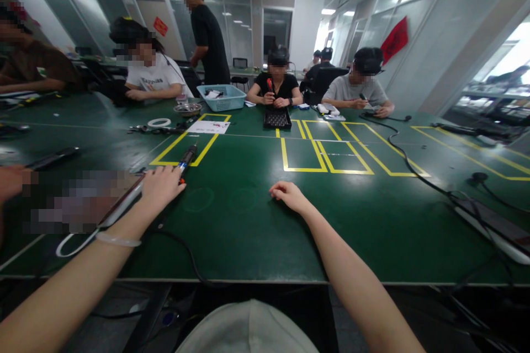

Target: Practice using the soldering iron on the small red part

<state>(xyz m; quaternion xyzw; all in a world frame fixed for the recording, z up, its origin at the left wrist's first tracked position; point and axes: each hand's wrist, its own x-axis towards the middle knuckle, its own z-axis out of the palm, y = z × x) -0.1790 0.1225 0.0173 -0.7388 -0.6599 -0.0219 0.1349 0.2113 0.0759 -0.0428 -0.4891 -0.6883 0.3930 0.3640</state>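
Observation:
My left hand (162,187) is closed over the body of an electric screwdriver (187,158) with a dark front end and blue and orange parts. Its tip points away from me, towards a yellow-taped rectangle, and its rear is hidden under my palm. My right hand (290,196) rests on the green table (256,242) with its fingers curled in, and nothing shows in it. Beside my left wrist lies a flat white-edged device (124,201), its top blurred out. A black cord (184,245) runs from near my left forearm to the table's front edge.
Yellow tape outlines (304,170) mark the table. Farther off stand a blue basket (223,101), a metal bowl (187,108), a white paper (208,127) and a black tray (277,119). A black cable (408,160) crosses to a power strip (488,226). Co-workers sit opposite; another person's hand (14,185) is at left.

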